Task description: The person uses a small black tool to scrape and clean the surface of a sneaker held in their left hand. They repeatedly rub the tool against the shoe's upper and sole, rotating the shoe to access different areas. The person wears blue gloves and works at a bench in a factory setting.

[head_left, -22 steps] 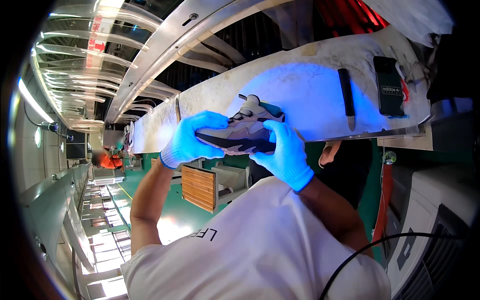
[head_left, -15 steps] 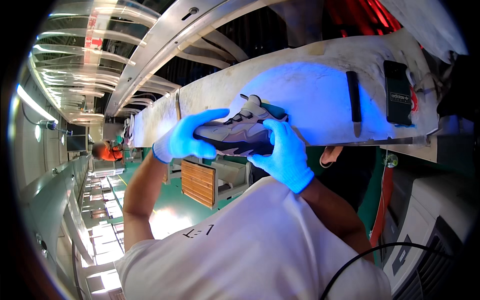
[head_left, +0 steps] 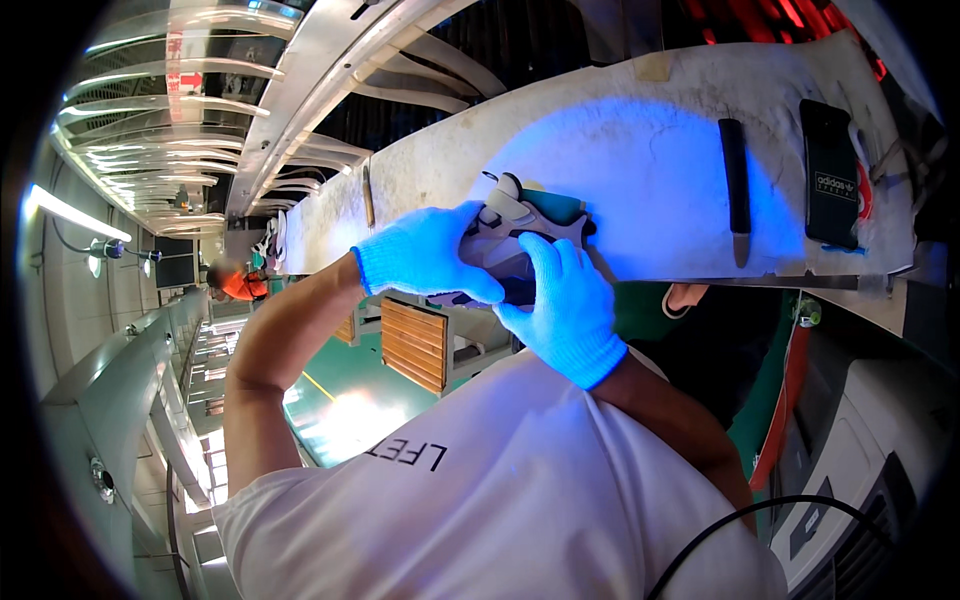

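Left hand [head_left: 425,250] and right hand [head_left: 568,310] had fingers clamped on shoe [head_left: 502,248] near table [head_left: 640,195] edge; loosened grip could have let shoe fall.

The bench [head_left: 640,185] is washed by a round pool of blue light, and the gloves [head_left: 420,250] are lit vivid blue. The floor [head_left: 355,425] is burnt out by glare (the tube [head_left: 75,213] is overexposed too). Straight edges are bent toward the rim, which is swallowed in black.
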Motion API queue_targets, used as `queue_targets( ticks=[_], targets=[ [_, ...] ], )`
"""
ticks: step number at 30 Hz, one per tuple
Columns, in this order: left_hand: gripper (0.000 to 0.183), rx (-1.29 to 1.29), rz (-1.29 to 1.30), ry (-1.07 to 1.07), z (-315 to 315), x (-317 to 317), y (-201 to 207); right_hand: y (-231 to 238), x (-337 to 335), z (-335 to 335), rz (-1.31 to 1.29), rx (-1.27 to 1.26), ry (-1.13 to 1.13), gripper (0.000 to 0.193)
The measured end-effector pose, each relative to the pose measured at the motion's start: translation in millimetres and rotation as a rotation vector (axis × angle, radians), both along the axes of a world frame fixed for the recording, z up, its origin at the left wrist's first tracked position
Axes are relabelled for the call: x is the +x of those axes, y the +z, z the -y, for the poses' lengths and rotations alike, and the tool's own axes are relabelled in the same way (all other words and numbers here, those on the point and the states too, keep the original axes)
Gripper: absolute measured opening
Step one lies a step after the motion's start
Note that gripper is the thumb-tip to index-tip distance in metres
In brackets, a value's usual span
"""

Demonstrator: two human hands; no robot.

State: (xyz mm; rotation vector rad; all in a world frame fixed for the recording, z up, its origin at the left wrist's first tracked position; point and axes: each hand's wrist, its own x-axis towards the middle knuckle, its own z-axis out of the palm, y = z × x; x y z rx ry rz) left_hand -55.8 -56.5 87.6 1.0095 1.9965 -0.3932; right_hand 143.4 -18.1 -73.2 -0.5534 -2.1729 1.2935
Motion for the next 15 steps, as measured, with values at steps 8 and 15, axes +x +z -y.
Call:
queue_targets(
  ticks=[8,15],
  targets=[
    [0.107,0.019,-0.137,-0.010,-3,10,-8,-5,0,3,-0.036,-0.009,-0.001,0.089],
    [0.111,-0.004,-0.215,-0.071,-3,14,-16,-6,1,4,-0.021,-0.041,0.011,0.093]
  ],
)
